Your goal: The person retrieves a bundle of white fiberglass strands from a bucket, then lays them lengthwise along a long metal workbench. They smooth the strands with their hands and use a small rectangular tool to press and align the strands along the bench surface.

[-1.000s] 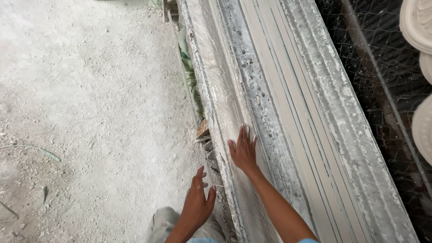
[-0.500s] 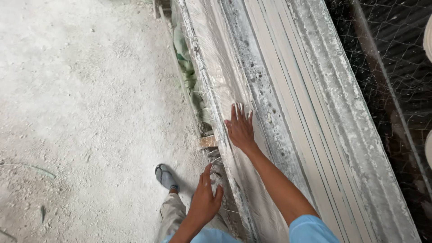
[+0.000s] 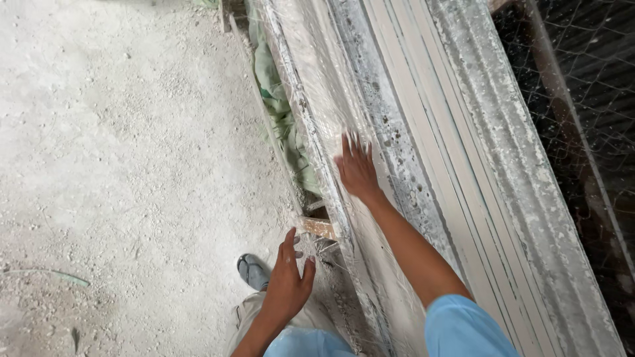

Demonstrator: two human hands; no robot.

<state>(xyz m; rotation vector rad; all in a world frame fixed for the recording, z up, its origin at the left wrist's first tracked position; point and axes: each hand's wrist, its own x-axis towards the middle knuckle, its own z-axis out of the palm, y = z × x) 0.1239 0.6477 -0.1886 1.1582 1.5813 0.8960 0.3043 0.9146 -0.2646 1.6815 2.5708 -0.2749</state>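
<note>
my right hand (image 3: 357, 168) lies open, flat on the mould (image 3: 397, 132); left hand (image 3: 288, 281) open beside its edge. fibres could snag my fingers, i think.

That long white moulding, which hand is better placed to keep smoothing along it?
Probably the right hand: it lies flat on the long white moulding. The left hand hangs open beside its lower edge, above the dusty floor.
</note>
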